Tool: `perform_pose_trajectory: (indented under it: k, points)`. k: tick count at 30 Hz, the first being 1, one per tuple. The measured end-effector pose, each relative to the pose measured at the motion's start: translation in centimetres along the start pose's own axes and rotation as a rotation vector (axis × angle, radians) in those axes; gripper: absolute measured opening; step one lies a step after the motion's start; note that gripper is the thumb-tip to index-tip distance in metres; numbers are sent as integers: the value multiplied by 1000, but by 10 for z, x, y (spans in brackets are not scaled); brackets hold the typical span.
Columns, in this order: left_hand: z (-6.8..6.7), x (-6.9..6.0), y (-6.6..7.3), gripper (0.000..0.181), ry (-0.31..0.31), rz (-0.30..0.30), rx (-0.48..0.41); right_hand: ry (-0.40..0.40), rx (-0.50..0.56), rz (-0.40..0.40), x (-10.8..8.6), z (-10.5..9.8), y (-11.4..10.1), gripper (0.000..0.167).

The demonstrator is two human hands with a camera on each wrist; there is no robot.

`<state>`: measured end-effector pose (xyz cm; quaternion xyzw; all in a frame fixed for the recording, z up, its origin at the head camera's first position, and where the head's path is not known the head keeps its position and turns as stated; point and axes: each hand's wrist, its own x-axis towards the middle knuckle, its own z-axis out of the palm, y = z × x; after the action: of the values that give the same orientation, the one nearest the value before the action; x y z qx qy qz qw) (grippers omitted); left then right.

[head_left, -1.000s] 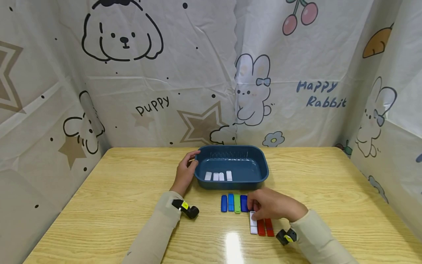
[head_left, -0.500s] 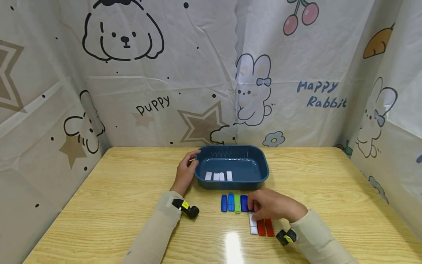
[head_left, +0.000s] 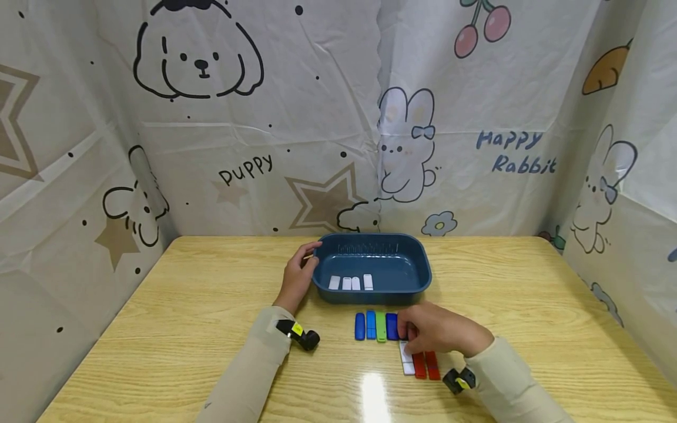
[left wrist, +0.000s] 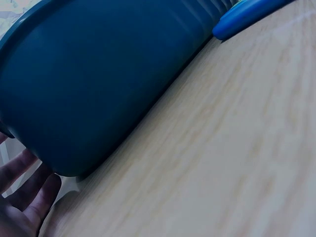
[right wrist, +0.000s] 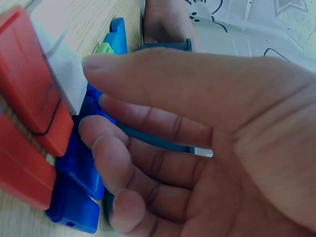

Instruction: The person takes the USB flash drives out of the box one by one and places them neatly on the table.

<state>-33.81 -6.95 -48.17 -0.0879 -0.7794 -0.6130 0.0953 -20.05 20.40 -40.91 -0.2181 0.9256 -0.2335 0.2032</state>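
My left hand (head_left: 298,277) rests at the left end of the dark blue tub (head_left: 423,281), its fingers (left wrist: 44,192) against the outer wall. Inside the tub lie several small white sticks (head_left: 346,283). In front of it, my right hand (head_left: 441,329) pinches the far end of a flat white stick (head_left: 407,365), seamed like a USB drive, thumb on its edge. Beside that stick lie two red sticks (head_left: 419,365). In the right wrist view, dark blue sticks (right wrist: 81,165) lie close to the curled fingers, partly hidden by them.
A row in front of the tub holds a blue stick (head_left: 359,326), a lighter blue stick (head_left: 371,324), a green stick (head_left: 381,326) and a dark blue stick (head_left: 392,326). Printed curtains (head_left: 222,205) stand behind and beside the wooden table (head_left: 211,305).
The near end of the white stick has swung slightly to the right, towards the red sticks. Both hands have kept almost the same place.
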Motion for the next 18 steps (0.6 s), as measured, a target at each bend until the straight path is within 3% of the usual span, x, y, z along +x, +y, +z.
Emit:
perform_pose_trajectory:
  k: [18]
  points:
    - [-1, 0, 1, 34, -12, 0, -2, -1, 7, 6, -1, -1, -2, 14]
